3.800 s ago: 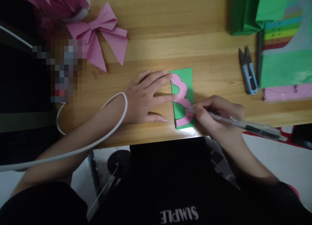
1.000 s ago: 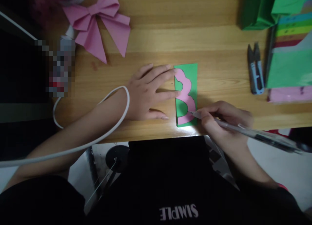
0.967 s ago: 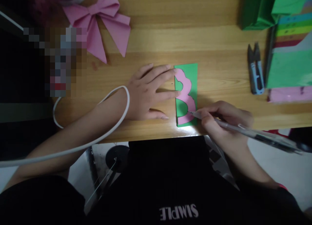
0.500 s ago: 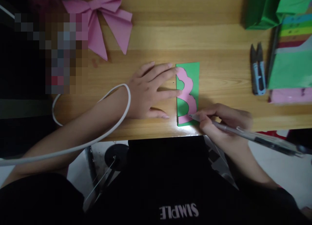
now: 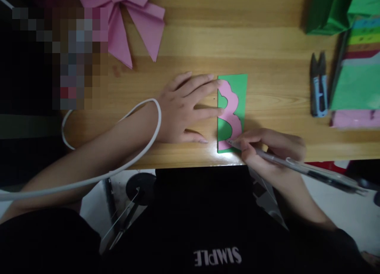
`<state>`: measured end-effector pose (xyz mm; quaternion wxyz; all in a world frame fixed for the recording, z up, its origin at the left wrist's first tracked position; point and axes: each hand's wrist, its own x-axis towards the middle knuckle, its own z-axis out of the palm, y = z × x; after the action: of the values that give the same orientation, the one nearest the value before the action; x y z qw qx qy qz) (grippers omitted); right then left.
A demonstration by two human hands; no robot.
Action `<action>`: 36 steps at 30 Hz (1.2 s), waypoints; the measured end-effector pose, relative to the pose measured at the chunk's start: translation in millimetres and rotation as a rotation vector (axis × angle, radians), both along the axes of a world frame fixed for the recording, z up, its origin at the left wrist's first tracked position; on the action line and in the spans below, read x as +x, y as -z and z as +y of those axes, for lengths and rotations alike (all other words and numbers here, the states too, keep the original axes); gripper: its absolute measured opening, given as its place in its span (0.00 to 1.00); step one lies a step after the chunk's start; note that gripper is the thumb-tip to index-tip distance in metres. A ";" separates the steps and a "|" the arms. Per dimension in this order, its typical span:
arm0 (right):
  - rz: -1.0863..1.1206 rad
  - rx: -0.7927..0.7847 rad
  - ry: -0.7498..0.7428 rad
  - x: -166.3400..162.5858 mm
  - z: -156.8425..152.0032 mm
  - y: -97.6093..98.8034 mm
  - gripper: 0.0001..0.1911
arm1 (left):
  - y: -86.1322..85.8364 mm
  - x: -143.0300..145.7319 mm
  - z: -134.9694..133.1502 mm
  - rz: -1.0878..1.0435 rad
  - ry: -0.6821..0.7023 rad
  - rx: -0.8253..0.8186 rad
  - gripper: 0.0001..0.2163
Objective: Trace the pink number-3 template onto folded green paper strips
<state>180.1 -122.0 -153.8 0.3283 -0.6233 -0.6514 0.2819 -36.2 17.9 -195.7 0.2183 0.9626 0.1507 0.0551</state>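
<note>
A green paper rectangle [image 5: 242,90] lies near the front edge of the table, with a wavy pink paper cutout [image 5: 233,101] on top of it. My left hand [image 5: 181,111] rests flat with fingers spread, two fingertips on the left edge of the cutout. My right hand [image 5: 267,147] pinches a clear pen [image 5: 297,166] between thumb and fingers. The pen's tip is at the lower part of the pink cutout. Dark lines run along parts of the cutout's edge.
A folded pink paper bow [image 5: 145,24] lies at the back left. Thread snips [image 5: 319,88] with blue handles lie on the right, beside green paper packs [image 5: 356,84]. A green bag-like object [image 5: 329,12] stands at the back right. A white cable [image 5: 160,115] loops over my left forearm.
The pen tip has shifted slightly left along the lower part of the pink cutout. My left hand keeps its place on the paper. The whole view has shifted a little.
</note>
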 end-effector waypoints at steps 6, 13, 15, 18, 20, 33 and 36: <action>-0.002 0.003 -0.067 -2.6 4.0 -3.1 0.07 | 2.7 -1.4 1.8 -0.051 0.020 -0.010 0.29; 0.024 0.085 -0.091 -1.2 4.7 8.4 0.06 | -5.8 2.0 0.8 0.017 0.009 -0.085 0.30; 0.028 0.083 -0.095 -0.8 4.7 9.5 0.05 | -7.2 2.8 0.7 0.073 0.006 -0.085 0.31; 0.041 0.072 -0.102 -0.8 5.1 9.6 0.05 | -6.8 2.7 0.9 0.080 0.017 -0.032 0.31; 0.050 0.072 -0.106 -0.9 5.9 9.3 0.05 | -6.3 2.5 1.4 0.069 0.026 -0.021 0.31; 0.051 0.016 0.121 -1.6 -3.8 4.7 0.05 | 5.1 7.4 -8.4 0.094 -0.147 -0.151 0.35; 0.030 -0.040 0.135 2.2 -5.5 2.0 0.05 | 9.1 6.6 -10.3 0.013 -0.165 -0.165 0.34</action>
<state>182.3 -127.4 -155.8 0.3437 -0.6679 -0.5970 0.2817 -29.5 7.6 -204.9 0.2904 0.9261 0.2347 0.0541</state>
